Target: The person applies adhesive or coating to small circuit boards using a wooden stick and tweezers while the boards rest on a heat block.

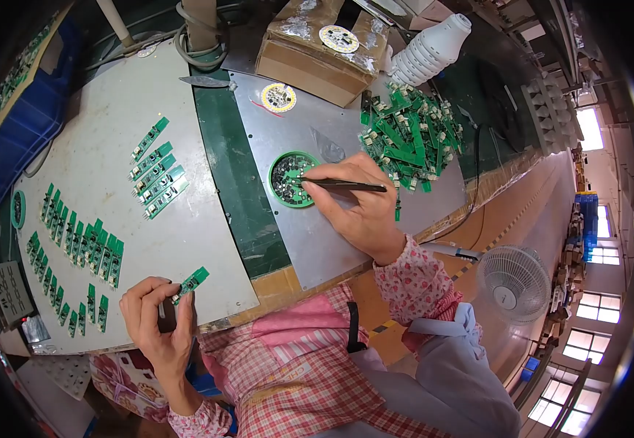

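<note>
My left hand [158, 317] pinches a small green circuit board [194, 280] over the front of the grey sheet. Dark tweezers [346, 185] are gripped in my right hand [360, 212]. Their tips reach into a round green dish [273, 191] that holds many tiny dark parts. On the left sheet lie rows of green circuit boards [87, 248], and a shorter row of boards [160, 182] sits nearer the middle. To the right of the dish is a heap of green boards [412, 135].
A cardboard box [317, 66] stands at the back, a round LED board [339, 39] on top. Another LED board [278, 97] lies before it. Stacked white lamp housings [433, 51] lean beside the heap. A blue bin [25, 131] is at far left, a fan [512, 285] at right.
</note>
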Motion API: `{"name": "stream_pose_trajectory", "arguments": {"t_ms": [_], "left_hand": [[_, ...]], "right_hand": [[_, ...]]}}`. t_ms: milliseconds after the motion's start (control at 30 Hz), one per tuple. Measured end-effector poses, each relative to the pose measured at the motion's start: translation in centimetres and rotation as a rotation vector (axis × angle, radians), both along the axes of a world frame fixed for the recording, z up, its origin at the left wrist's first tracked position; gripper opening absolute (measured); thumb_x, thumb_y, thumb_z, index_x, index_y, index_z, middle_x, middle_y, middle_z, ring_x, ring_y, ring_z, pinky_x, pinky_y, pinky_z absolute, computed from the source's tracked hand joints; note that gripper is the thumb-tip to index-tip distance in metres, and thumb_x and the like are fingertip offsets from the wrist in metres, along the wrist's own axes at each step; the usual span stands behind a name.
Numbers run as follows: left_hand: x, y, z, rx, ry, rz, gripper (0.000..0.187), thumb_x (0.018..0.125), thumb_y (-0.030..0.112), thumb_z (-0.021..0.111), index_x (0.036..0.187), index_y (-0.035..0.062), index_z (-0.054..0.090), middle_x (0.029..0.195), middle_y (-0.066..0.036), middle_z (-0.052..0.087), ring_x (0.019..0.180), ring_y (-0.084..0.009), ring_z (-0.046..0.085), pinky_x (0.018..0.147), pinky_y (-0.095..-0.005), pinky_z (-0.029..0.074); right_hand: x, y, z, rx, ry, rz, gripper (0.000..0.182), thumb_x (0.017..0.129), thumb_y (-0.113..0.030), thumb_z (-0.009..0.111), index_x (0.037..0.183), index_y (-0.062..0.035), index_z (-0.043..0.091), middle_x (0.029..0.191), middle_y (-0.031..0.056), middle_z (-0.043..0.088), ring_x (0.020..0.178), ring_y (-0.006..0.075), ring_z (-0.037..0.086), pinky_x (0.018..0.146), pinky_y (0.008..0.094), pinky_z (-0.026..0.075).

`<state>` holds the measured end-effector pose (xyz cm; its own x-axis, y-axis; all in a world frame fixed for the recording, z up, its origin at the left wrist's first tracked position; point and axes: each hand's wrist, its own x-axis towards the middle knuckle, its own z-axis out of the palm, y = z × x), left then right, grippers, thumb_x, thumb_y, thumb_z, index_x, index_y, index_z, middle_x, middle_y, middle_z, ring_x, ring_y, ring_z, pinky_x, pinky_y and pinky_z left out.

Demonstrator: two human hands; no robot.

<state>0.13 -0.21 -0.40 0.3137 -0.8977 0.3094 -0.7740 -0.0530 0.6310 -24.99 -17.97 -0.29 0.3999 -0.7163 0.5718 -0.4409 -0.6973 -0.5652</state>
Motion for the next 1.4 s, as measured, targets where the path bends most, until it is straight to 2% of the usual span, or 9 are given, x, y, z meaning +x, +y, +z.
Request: {"name": "stream_pose_trajectory", "arguments": {"t_ms": [267,367,567,700,833,967,1067,1300,1400], "left_hand": [[0.0,0.0,0.0,-0.001,-0.002,0.0,0.02,0.073,0.006,0.077,0.089,0.0046,0.065,0.095,-0.009,0.063,0.086,-0.0252,0.054,0.076,-0.0355,0.04],[-0.1,0.0,0.3,0.031,0.005,-0.008,0.02,0.074,-0.002,0.074,0.091,0.0024,0.064,0.097,-0.01,0.061,0.089,-0.0241,0.055,0.079,-0.0336,0.043],[0.3,-0.5,0.4,-0.035,-0.011,-0.03,0.021,0.068,0.006,0.08,0.085,0.0065,0.067,0.092,-0.005,0.064,0.083,-0.0228,0.055,0.072,-0.0334,0.039],[0.6,-0.1,0.4,-0.011,-0.007,-0.074,0.022,0.068,0.006,0.08,0.087,0.0063,0.068,0.093,-0.005,0.064,0.083,-0.0217,0.054,0.075,-0.0325,0.039],[1.2,0.1,0.4,-0.004,0.021,-0.13,0.026,0.067,0.009,0.081,0.089,0.0071,0.068,0.096,-0.004,0.064,0.084,-0.0209,0.054,0.076,-0.0322,0.038],[2.0,0.4,0.5,0.035,0.083,-0.152,0.029,0.067,0.01,0.081,0.093,0.0066,0.068,0.1,-0.005,0.063,0.089,-0.0216,0.056,0.079,-0.0325,0.038],[2.4,0.6,0.6,0.061,0.136,-0.175,0.028,0.068,0.01,0.08,0.093,0.0062,0.068,0.102,-0.006,0.063,0.092,-0.0218,0.057,0.08,-0.0329,0.038],[2.9,0.4,0.4,0.01,0.158,-0.219,0.021,0.072,0.009,0.077,0.09,0.0057,0.067,0.098,-0.003,0.062,0.085,-0.0203,0.057,0.074,-0.0327,0.037],[3.0,0.6,0.5,0.07,0.172,-0.214,0.023,0.071,0.007,0.078,0.091,0.0065,0.068,0.1,-0.005,0.063,0.091,-0.0214,0.058,0.079,-0.0331,0.039]], "right_hand": [[0.1,-0.2,-0.1,-0.005,0.014,-0.003,0.02,0.072,0.0,0.078,0.09,-0.0043,0.071,0.082,0.0048,0.069,0.072,0.0186,0.06,0.064,0.0293,0.047],[0.3,-0.3,0.1,-0.036,-0.001,-0.013,0.016,0.074,-0.005,0.078,0.088,-0.007,0.071,0.08,0.0041,0.069,0.07,0.0188,0.061,0.059,0.0293,0.049],[0.2,0.1,0.2,0.007,-0.002,-0.074,0.017,0.076,-0.002,0.078,0.091,-0.0045,0.072,0.083,0.0054,0.068,0.071,0.0168,0.06,0.06,0.029,0.048],[0.1,0.6,0.6,-0.036,-0.047,-0.058,0.017,0.078,0.0,0.077,0.094,-0.003,0.072,0.087,0.0069,0.068,0.074,0.0167,0.06,0.065,0.0287,0.048],[2.1,2.5,1.1,0.044,-0.136,0.147,0.019,0.076,0.0,0.077,0.094,-0.0029,0.071,0.087,0.0063,0.069,0.075,0.0168,0.06,0.067,0.0278,0.047],[5.4,4.1,1.9,0.091,-0.062,0.424,0.023,0.071,-0.001,0.079,0.093,-0.005,0.072,0.085,0.0024,0.071,0.072,0.0175,0.06,0.062,0.028,0.047],[7.1,4.9,1.3,0.176,-0.039,0.544,0.023,0.071,0.001,0.079,0.093,-0.0052,0.072,0.089,0.0033,0.073,0.073,0.0167,0.06,0.065,0.0269,0.047],[8.8,5.1,0.4,0.123,0.007,0.641,0.022,0.071,-0.005,0.08,0.091,-0.0078,0.072,0.082,-0.0014,0.069,0.068,0.0162,0.059,0.058,0.0275,0.049],[8.9,5.3,0.4,0.126,0.028,0.643,0.022,0.071,-0.006,0.08,0.091,-0.0087,0.072,0.084,-0.0024,0.069,0.069,0.0155,0.059,0.058,0.0271,0.049]]}}
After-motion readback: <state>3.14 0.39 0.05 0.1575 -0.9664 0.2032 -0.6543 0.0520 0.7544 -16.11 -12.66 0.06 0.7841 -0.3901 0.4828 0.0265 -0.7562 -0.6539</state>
